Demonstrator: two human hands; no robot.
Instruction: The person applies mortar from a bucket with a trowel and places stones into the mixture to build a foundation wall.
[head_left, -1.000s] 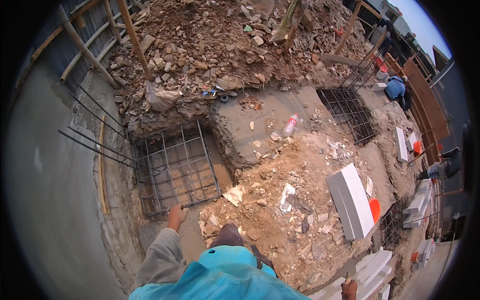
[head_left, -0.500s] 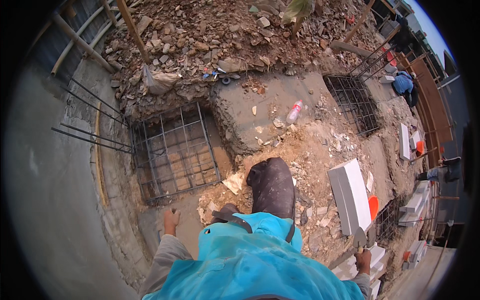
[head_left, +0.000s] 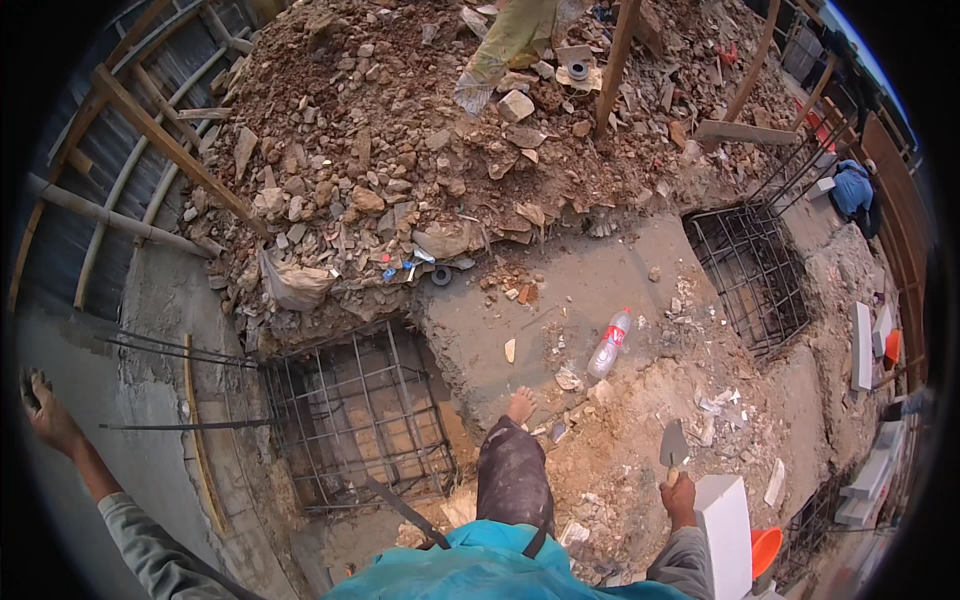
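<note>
My right hand (head_left: 678,500) is closed round the handle of a pointed trowel (head_left: 673,445), whose grey blade points away from me. Beside that hand stands a large white block (head_left: 724,535), with an orange bowl-like container (head_left: 766,550) on its right. My left arm reaches far out to the left. My left hand (head_left: 52,415) is at the smooth grey wall (head_left: 70,510), fingers partly spread and nothing visible held; whether it touches the wall I cannot tell. One bare foot (head_left: 521,405) is forward on the ground near the concrete edge.
A pit with a rebar grid (head_left: 360,420) opens at front left; another rebar cage (head_left: 748,270) sits at far right. A plastic bottle (head_left: 610,343) lies on the concrete. Rubble (head_left: 380,150) rises ahead, with wooden props (head_left: 620,65). A person in blue (head_left: 853,190) crouches at far right.
My body has moved forward, and a bare foot now shows ahead. My left hand has swung out left to the wall. My right hand has come forward with the trowel.
</note>
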